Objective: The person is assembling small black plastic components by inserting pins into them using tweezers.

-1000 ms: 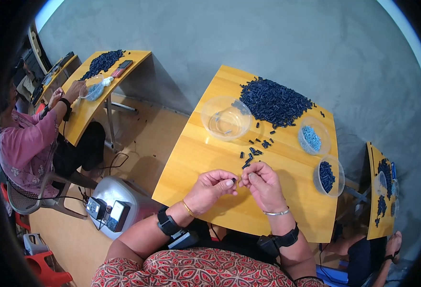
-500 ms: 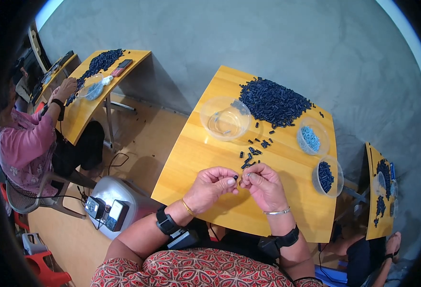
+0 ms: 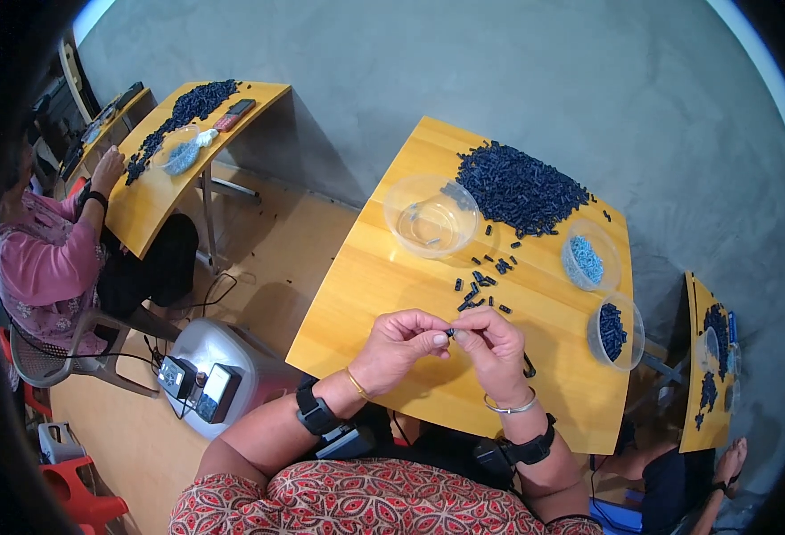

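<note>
Here, above the near half of the yellow worktop (image 3: 383, 276): left hand (image 3: 401, 343) and right hand (image 3: 492, 349) brought together, fingertips meeting. Left fingers (image 3: 435, 338) pinched shut on a small dark piece (image 3: 450, 333); right fingers (image 3: 474, 332) closed on the same piece from the other side. Piece held just off the wood, between both hands, too small to tell its shape. Gold bangle on the left wrist, silver bangle on the right, black bands on both forearms.

Just beyond the hands, a loose scatter of dark pieces (image 3: 481, 285) on the wood. Farther back, a large heap of dark pieces (image 3: 521, 187), touching nothing but the surface. Beside the heap, to the left, a clear round bowl (image 3: 430, 216), nearly bare inside. Along the right edge, a small tub with light blue bits (image 3: 588, 257), and nearer, a small tub with dark pieces (image 3: 615, 332).

Well apart on the left, another person in pink (image 3: 45, 267) seated at a second yellow worktop (image 3: 156, 192).
</note>
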Action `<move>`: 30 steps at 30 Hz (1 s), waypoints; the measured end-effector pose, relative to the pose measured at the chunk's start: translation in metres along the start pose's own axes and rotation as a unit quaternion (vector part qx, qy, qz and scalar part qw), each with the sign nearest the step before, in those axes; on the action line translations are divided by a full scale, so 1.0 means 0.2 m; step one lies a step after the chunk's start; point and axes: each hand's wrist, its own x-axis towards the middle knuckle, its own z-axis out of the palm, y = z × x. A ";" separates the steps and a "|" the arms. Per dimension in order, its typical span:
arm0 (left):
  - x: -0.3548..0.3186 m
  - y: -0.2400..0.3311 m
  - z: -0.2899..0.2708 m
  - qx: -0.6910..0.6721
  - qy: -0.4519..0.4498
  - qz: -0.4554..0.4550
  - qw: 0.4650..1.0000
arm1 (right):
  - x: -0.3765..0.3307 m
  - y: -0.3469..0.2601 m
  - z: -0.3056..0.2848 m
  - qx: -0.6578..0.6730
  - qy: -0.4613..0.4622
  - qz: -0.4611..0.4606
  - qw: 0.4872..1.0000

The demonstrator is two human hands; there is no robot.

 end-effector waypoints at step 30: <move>-0.01 -0.09 -0.06 0.016 0.041 -0.036 0.998 | -0.06 -0.04 0.01 -0.381 -0.094 -0.201 0.898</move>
